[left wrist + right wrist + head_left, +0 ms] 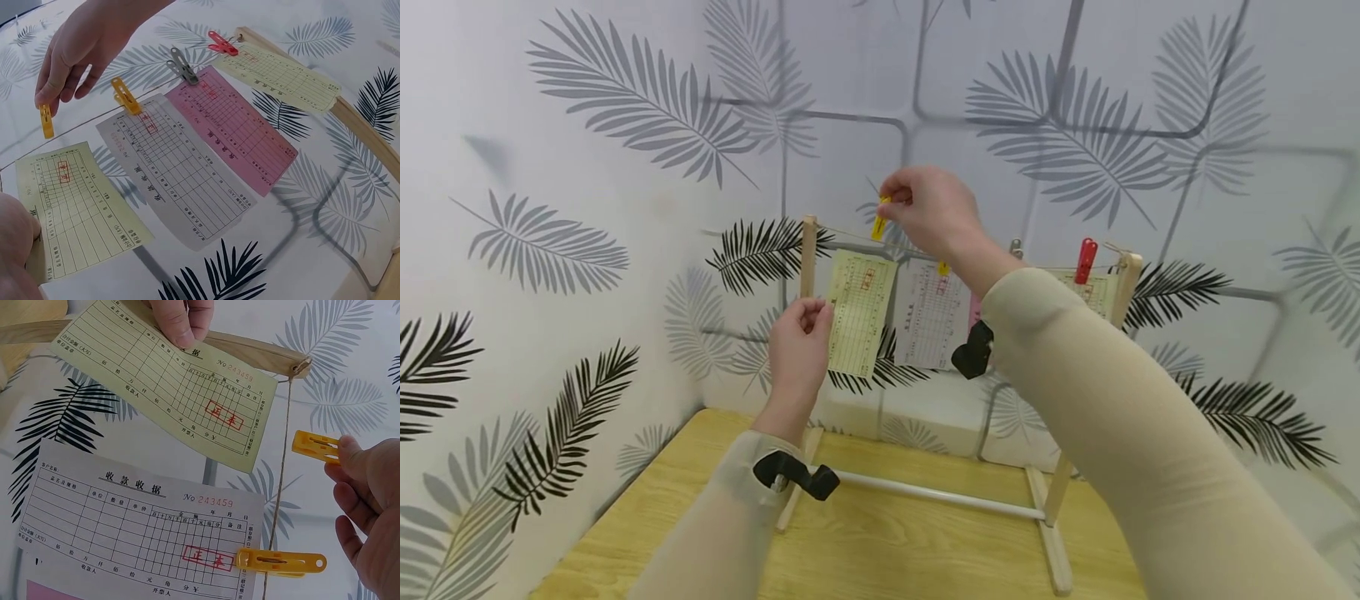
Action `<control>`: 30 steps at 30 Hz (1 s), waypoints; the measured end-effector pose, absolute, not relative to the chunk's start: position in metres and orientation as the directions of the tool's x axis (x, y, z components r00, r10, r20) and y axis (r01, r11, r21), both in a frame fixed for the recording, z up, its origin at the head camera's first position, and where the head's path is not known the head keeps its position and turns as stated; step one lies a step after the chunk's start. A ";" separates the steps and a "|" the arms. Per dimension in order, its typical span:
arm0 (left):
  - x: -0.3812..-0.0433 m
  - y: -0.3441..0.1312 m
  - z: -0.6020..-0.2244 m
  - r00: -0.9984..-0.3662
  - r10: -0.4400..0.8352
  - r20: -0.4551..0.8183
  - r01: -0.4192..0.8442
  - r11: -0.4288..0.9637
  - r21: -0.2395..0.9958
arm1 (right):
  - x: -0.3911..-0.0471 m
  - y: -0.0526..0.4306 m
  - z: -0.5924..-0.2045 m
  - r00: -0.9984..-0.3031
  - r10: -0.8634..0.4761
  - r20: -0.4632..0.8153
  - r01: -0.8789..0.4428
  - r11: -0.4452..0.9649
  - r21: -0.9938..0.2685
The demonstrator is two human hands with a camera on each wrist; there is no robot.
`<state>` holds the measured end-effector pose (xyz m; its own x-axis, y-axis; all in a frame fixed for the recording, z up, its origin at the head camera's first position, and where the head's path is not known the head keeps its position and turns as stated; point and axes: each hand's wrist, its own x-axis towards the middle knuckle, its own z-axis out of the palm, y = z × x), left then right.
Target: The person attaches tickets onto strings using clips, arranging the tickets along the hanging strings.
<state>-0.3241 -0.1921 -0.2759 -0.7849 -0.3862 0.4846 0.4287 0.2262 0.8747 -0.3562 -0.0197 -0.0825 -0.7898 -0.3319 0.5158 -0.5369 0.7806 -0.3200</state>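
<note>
My left hand (800,346) pinches a pale yellow-green receipt slip (859,312) by its left long edge, and the slip hangs just below the string (284,437). Up at the string, my right hand (936,208) holds a yellow clothespin (880,221) between thumb and fingers, its tip pointing down. In the right wrist view that clothespin is on the far side of the string from the slip, apart from the paper. Beside the slip hangs a white receipt (178,172), clipped to the string with another yellow clothespin (126,96).
Farther along the string hang a pink receipt (234,128) under a grey clothespin (182,64) and a yellow-green receipt (281,75) under a red one (223,44). The wooden rack (808,258) stands on a wood-grain table (895,550) before a leaf-patterned wall.
</note>
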 end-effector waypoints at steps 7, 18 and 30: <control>-0.331 -0.191 -0.274 -0.789 -0.386 0.478 0.420 0.228 0.878 | -0.361 -0.021 -0.084 -0.793 -0.330 0.512 -0.531 0.787 -0.315; -0.332 -0.190 -0.270 -0.778 -0.394 0.489 0.425 0.244 0.872 | -0.363 -0.025 -0.082 -0.800 -0.352 0.485 -0.530 0.793 -0.300; -0.333 -0.190 -0.270 -0.775 -0.390 0.496 0.435 0.239 0.868 | -0.363 -0.028 -0.087 -0.810 -0.366 0.459 -0.533 0.786 -0.314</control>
<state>-0.3329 -0.1900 -0.2696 -0.7755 -0.3903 0.4963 0.4354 0.2388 0.8680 -0.3630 -0.0276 -0.0870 -0.8100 -0.3655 0.4586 -0.5326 0.7858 -0.3143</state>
